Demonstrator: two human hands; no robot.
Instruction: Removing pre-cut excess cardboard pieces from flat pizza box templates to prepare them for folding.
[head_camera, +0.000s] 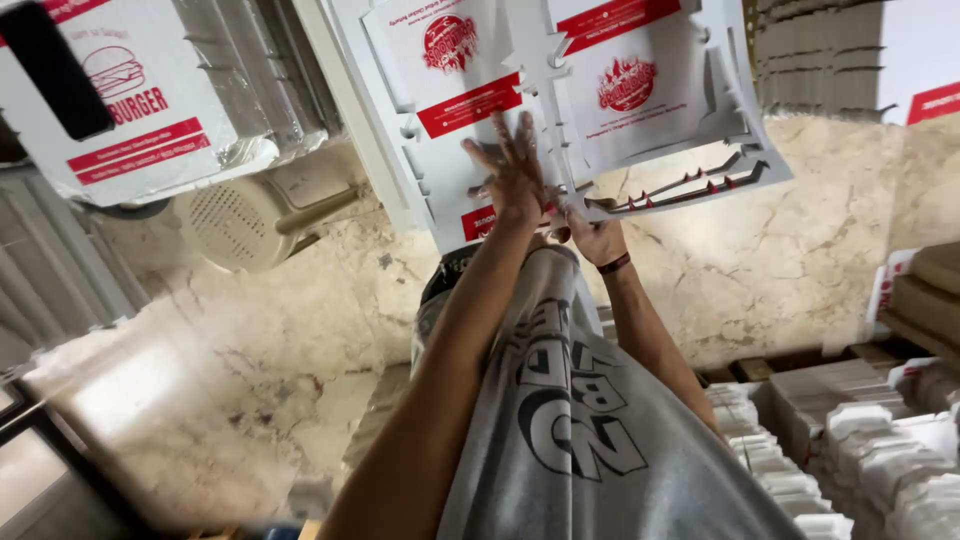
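A flat die-cut cardboard sheet (610, 90), white with red printed panels and round emblems, lies on a stack ahead of me. My left hand (512, 175) rests flat on it with the fingers spread, near a red panel. My right hand (595, 238), with a dark band on the wrist, curls around the sheet's near edge just right of the left hand. Both bare forearms reach out over my grey printed shirt (580, 420).
Another bundle of printed sheets in clear wrap (130, 110) sits upper left. A beige plastic chair (240, 215) stands on the marble floor (800, 250). Stacks of white cut cardboard pieces (860, 450) and brown board stacks (930, 290) fill the right side.
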